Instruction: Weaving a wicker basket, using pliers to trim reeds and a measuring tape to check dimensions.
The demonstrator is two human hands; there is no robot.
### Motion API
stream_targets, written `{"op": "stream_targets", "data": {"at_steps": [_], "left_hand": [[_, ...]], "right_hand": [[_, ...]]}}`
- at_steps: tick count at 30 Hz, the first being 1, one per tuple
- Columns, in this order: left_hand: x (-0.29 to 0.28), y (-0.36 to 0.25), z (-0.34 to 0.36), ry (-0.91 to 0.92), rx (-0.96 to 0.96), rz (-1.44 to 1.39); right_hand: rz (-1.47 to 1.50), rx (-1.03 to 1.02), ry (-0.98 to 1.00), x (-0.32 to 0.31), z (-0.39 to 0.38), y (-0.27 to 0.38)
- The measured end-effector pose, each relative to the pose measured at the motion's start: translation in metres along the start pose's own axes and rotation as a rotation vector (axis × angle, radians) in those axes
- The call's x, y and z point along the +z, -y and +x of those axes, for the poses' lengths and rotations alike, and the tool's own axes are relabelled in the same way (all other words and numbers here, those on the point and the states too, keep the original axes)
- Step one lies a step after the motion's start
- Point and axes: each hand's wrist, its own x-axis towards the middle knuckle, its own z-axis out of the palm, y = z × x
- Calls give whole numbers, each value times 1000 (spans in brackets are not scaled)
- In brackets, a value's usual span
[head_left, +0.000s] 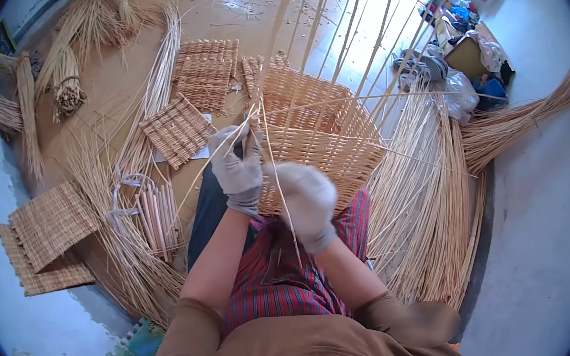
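A partly woven wicker basket (324, 149) rests on my lap, tilted, with long bare cane stakes (386, 19) rising from its far side. At its left corner my left hand (236, 166), in a pale work glove, is closed on thin cane strands (226, 140). One loose strand (276, 179) hangs down from that corner between my hands, over the striped cloth (278, 298) on my lap. My right hand (305, 200), also gloved, is at the basket's near side, blurred by motion; its fingers cannot be made out.
Flat woven panels (178, 130) lie on the floor ahead, with more panels (51, 226) at the left. Long cane bundles (429, 211) spread along my right, and others (67, 83) lie far left. A bundle of short sticks (158, 217) sits near my left knee. Bags (461, 91) lie by the right wall.
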Motion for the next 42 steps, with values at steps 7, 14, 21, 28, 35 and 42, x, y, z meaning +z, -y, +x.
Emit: {"op": "stream_targets", "data": {"at_steps": [7, 14, 21, 28, 35, 42], "left_hand": [[-11, -18, 50, 428, -136, -360], [-8, 2, 69, 806, -253, -235], [4, 20, 46, 642, -347, -361], [13, 4, 41, 426, -354, -399], [2, -54, -3, 339, 461, 191], [41, -68, -36, 762, 362, 720]], "right_hand": [[646, 1045, -240, -25, 4, -61], [48, 797, -277, -44, 30, -79], [-623, 128, 89, -3, 136, -48], [-69, 426, -200, -41, 62, -78], [576, 1034, -328, -94, 6, -77], [-220, 341, -27, -64, 85, -85]]}}
